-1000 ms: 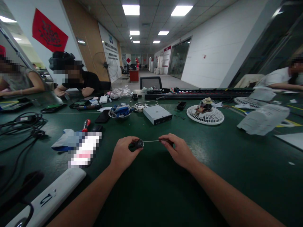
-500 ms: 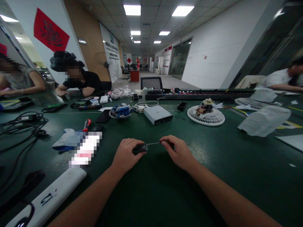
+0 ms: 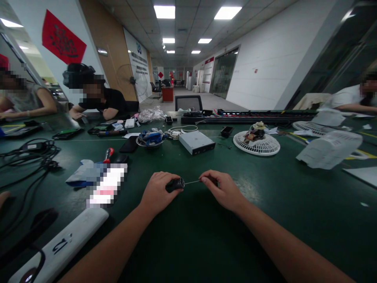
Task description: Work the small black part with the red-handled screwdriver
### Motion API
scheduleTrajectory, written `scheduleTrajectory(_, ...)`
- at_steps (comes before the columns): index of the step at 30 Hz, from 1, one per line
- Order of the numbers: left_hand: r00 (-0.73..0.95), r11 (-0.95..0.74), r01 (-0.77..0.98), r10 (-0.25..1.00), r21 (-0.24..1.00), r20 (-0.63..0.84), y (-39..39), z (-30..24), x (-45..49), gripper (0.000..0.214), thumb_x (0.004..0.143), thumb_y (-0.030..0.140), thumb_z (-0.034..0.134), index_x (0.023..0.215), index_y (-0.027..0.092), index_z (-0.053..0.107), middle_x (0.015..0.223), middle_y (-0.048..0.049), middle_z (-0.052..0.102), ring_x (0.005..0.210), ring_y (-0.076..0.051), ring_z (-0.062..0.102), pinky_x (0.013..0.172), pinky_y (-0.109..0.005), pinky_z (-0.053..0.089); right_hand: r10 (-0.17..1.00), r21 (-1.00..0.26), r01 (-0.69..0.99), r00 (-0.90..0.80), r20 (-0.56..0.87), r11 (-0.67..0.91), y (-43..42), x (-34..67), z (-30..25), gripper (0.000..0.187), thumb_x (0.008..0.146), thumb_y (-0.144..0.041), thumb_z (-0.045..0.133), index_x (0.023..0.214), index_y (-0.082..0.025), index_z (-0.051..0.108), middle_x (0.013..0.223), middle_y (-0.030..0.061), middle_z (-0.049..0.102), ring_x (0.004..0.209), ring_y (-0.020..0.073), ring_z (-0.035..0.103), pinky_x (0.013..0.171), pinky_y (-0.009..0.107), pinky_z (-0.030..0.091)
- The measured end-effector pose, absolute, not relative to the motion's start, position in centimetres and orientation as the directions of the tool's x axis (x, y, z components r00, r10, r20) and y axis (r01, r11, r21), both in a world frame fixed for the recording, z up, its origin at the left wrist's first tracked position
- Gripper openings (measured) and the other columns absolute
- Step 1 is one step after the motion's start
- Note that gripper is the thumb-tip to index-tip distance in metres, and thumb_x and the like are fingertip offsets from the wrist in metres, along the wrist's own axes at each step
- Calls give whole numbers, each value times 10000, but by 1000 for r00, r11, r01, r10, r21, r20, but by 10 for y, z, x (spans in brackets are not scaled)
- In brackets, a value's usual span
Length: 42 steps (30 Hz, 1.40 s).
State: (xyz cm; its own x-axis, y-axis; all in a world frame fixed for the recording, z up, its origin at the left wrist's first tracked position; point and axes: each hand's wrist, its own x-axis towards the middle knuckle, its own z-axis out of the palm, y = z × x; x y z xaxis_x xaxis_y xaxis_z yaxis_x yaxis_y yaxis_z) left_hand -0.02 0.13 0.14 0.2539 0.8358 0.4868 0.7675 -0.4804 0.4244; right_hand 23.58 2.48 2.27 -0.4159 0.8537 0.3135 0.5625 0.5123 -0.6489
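My left hand pinches a short black cylindrical part between thumb and fingers, its round end facing right. My right hand is closed on a screwdriver. Only its thin metal shaft shows clearly; the handle is mostly hidden in the fingers. The shaft points left, and its tip meets the round end of the black part. Whether the tip sits inside it I cannot tell. Both hands are held just above the green table.
Ahead lie a silver disc drive, a metal bowl with blue-white gloves and a white fan grille. To the left are a red-handled tool, a lit phone, a white power strip and black cables. Co-workers sit around.
The black part has tilted slightly, and less of the shaft shows between my hands. My right hand has shifted slightly. Fingers of another person have appeared at the left edge.
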Motion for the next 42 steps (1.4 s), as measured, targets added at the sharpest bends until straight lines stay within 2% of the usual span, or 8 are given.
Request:
scheduleTrajectory(11, 267, -482, 766, 840, 426, 472, 1, -1, -1, 306, 723, 231, 771, 1006, 246, 655, 969, -11, 705, 920, -230, 614, 848, -409, 439, 865, -602, 622, -353, 355, 501, 24, 235, 21, 220, 924, -288, 473, 875, -181, 659, 721, 25, 643, 623, 155, 556, 591, 279, 398)
scheduleTrajectory(17, 279, -484, 765, 844, 426, 459, 1, 0, 0, 286, 736, 236, 759, 1004, 246, 657, 977, -18, 709, 929, -234, 613, 853, -415, 438, 854, -621, 589, -404, 328, 517, 22, 234, 21, 241, 930, -308, 457, 881, -186, 659, 685, 19, 633, 598, 154, 555, 565, 275, 399)
scheduleTrajectory(22, 275, -475, 778, 846, 411, 458, 2, 2, 1, 261, 753, 210, 734, 1000, 249, 659, 982, -21, 708, 940, -239, 613, 867, -427, 433, 857, -541, 667, -350, 379, 512, 22, 234, 22, 225, 917, -299, 466, 863, -195, 658, 755, 42, 672, 662, 174, 590, 615, 297, 420)
scheduleTrajectory(27, 315, -511, 770, 826, 383, 467, 0, 5, 3, 236, 763, 174, 708, 982, 249, 662, 983, -18, 704, 951, -236, 616, 864, -416, 435, 832, -529, 643, -428, 352, 554, 18, 235, 29, 215, 920, -292, 467, 861, -197, 651, 750, 36, 679, 651, 169, 601, 607, 292, 422)
scheduleTrajectory(31, 300, -499, 786, 824, 365, 480, 0, 6, 3, 248, 771, 172, 701, 1003, 249, 659, 987, -15, 697, 948, -232, 610, 858, -411, 435, 875, -480, 735, -358, 325, 479, 20, 234, 28, 214, 921, -324, 477, 889, -205, 652, 794, 44, 688, 679, 185, 614, 594, 298, 404)
scheduleTrajectory(36, 160, -408, 830, 828, 381, 537, 2, 3, 0, 239, 777, 208, 700, 1006, 240, 642, 987, -29, 693, 938, -244, 616, 844, -420, 454, 941, -363, 871, -278, 191, 331, 25, 234, 24, 358, 963, -403, 394, 764, -207, 617, 663, 58, 642, 587, 201, 575, 524, 303, 303)
scheduleTrajectory(39, 62, -346, 844, 822, 410, 567, 3, 2, -2, 251, 781, 231, 701, 1022, 231, 629, 994, -43, 687, 921, -247, 622, 823, -415, 471, 965, -451, 853, -223, 141, 263, 26, 234, 20, 413, 977, -439, 358, 729, -206, 592, 630, 47, 612, 556, 182, 559, 514, 293, 306)
scheduleTrajectory(42, 17, -302, 854, 829, 424, 558, 4, 1, -4, 250, 781, 236, 700, 1019, 229, 625, 988, -46, 684, 899, -249, 626, 805, -414, 478, 953, -608, 736, -262, 152, 299, 26, 229, 13, 300, 896, -470, 537, 797, -196, 609, 717, 32, 618, 620, 172, 569, 542, 278, 375)
